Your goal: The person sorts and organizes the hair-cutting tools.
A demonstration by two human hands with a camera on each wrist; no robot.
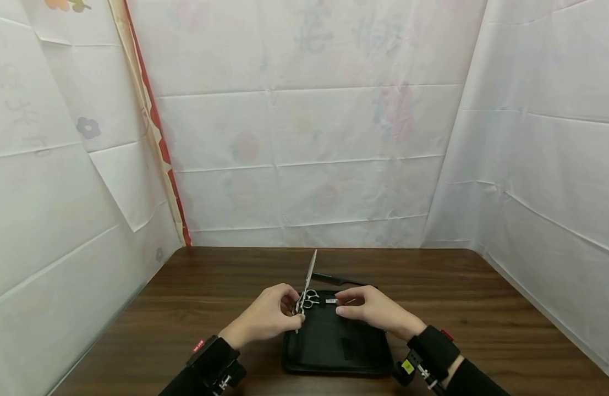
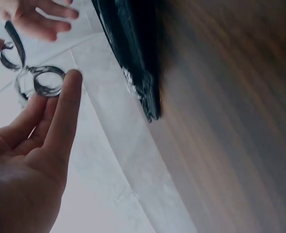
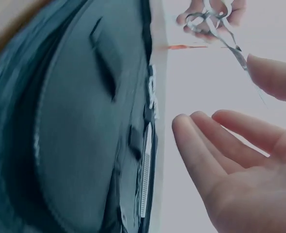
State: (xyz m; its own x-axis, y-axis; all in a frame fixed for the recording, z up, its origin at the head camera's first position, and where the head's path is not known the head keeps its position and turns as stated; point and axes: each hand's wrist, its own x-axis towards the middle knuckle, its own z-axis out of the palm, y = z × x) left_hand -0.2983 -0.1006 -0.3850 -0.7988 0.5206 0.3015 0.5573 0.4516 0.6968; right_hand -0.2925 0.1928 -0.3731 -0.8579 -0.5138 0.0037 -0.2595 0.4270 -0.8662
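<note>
— Fingers of the left hand are pinching the scissors by the rings over the far left corner of the case, blades pointing up; those of the right hand are hanging apart, holding nothing.
— How are the scissors likely behaving?
— Probably light, stiff and slick; gripping the rings should be keeping skin off the blades.
— And around them?
— A comb is lying between the case and the far edge of the surface; white sheets are hanging on three sides.
</note>
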